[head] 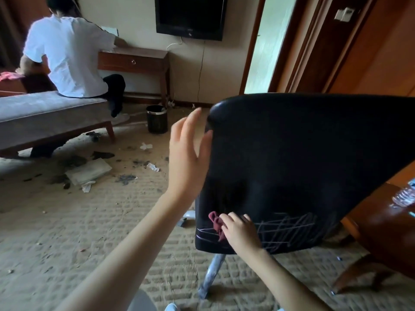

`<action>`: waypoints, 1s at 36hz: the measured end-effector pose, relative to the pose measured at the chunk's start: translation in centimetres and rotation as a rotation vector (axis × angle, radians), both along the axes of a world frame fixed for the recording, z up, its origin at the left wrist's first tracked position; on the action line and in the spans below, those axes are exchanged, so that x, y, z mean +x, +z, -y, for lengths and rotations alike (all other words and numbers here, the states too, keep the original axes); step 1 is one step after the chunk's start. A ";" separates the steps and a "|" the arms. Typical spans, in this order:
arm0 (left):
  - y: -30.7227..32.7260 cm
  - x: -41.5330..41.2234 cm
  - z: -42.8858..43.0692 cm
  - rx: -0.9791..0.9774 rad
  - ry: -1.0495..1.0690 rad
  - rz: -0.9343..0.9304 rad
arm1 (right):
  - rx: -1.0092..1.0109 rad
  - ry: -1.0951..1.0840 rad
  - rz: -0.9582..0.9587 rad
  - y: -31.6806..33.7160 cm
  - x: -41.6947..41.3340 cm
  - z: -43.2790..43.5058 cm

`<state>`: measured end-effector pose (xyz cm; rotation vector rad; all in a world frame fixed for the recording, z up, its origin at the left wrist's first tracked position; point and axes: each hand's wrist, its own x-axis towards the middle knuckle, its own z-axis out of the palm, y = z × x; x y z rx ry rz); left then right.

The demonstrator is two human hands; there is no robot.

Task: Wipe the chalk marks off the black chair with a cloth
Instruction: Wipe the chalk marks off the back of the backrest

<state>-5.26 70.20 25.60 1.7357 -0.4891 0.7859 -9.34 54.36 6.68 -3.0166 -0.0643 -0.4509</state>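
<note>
Black chair (pixel 303 153): a broad, curved chair back in matte dark fabric, with a rounded, slightly glossy upper left corner, set on a slim chrome leg (pixel 213 272) over coarse, ribbed beige carpet (pixel 67 221).

Along the lower edge of the chair back, chalk marks (pixel 287 230): thin pale strokes, crosshatched into a rough lattice toward the lower right, plus a few long, flat lines at the lower left corner.

Between those two patches, a cloth (pixel 216 222): dark maroon, soft, bunched into folds, lying against the fabric near the lower left corner.

Right grip (pixel 241 232): narrow, fingers curled over the cloth and holding it to the chair back, knuckles up.

Left grip (pixel 186 153): wide and holding nothing, fingers straight and spread, palm toward the left edge of the chair back just under the upper left corner. Thumb at that edge, contact hard to tell through the blur.

On the carpet left of the chair: crumpled white paper scraps (pixel 152 167), a flat, dusty sheaf of paper (pixel 89 171) and dark smudges of dirt.

Farther back, a round black waste bin (pixel 156 118) with a shiny rim.

At the right, a glossy reddish wooden desk (pixel 386 232) bearing a clear, ribbed plastic bottle (pixel 404 196), cut off by the frame edge.

At far left, a person in a white shirt (pixel 69 52), back turned, seated on a grey plush seat (pixel 45 113) with wooden legs.
</note>
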 end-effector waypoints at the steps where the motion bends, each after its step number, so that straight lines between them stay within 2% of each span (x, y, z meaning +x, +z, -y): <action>1: -1.6 -0.2 -0.3 -0.053 0.021 -0.083 | 0.030 -0.025 0.006 0.6 -0.3 0.2; 3: -5.0 -0.7 -1.0 -0.080 0.069 -0.246 | 0.115 -0.080 -0.008 1.7 -0.8 0.4; 6: -9.7 -2.0 -1.4 0.028 0.042 -0.546 | 0.227 -0.090 -0.091 2.1 -1.8 0.6; 9: -13.2 -3.7 -0.4 0.138 -0.133 -0.925 | 0.560 -0.118 -0.038 2.6 -2.9 -0.3; 12: -13.6 -6.2 0.8 -0.090 -0.377 -1.228 | 0.842 -0.181 -0.038 3.1 -3.1 -1.2; 16: -13.7 -7.5 1.3 -0.249 -0.532 -1.282 | 1.062 -0.237 -0.170 4.6 -3.4 -1.1; 20: -14.6 -6.8 0.7 -0.450 -0.471 -1.325 | 1.135 -0.255 -0.296 4.8 -4.0 -0.1; 25: -15.0 -6.2 -0.6 -0.592 -0.535 -1.354 | 1.021 -0.121 -0.373 5.2 -5.6 0.8; 29: -14.6 -6.5 -0.9 -0.751 -0.633 -1.348 | 0.978 -0.030 -0.558 5.7 -6.6 0.7; 31: -14.4 -6.6 -1.0 -0.822 -0.627 -1.354 | 0.995 -0.025 -0.591 5.8 -6.9 0.6; 33: -14.4 -6.6 -1.0 -0.872 -0.609 -1.370 | 0.980 -0.021 -0.571 5.8 -7.1 0.7; 36: -14.6 -6.6 -0.9 -0.937 -0.590 -1.418 | 0.731 -0.092 -0.400 5.3 -7.0 1.2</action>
